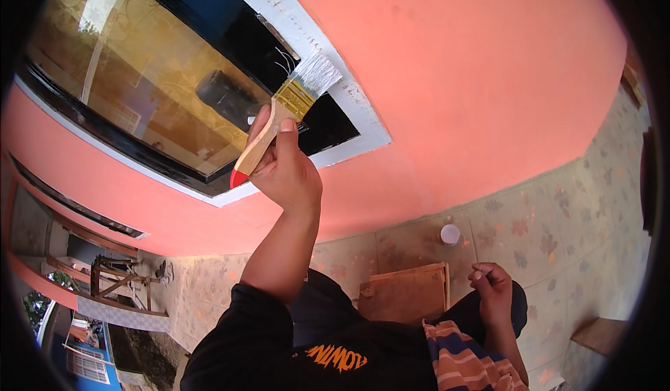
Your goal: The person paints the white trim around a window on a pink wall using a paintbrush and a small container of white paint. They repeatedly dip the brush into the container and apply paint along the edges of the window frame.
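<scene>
My left hand (290, 166) grips the wooden handle of a flat paintbrush (256, 147), thumb in front and fingers behind. The handle tip is red and the ferrule gold-coloured. White paint coats the bristles, with a few stray ones at the left. The bristles overlap the white border (358, 103) around a black-framed window (335, 124); whether they touch it, I cannot tell. Small marks dot the border above and below the brush. My right hand (493, 289) is beside my knee, fingers loosely curled, with nothing visible in it.
A salmon-pink wall (460, 77) surrounds the window. On the leaf-patterned floor (544, 223) a small white cup (450, 235) stands near the wall. A brown board (403, 291) lies before me. Striped cloth (466, 357) lies by my right arm. A wooden trestle (118, 281) stands far left.
</scene>
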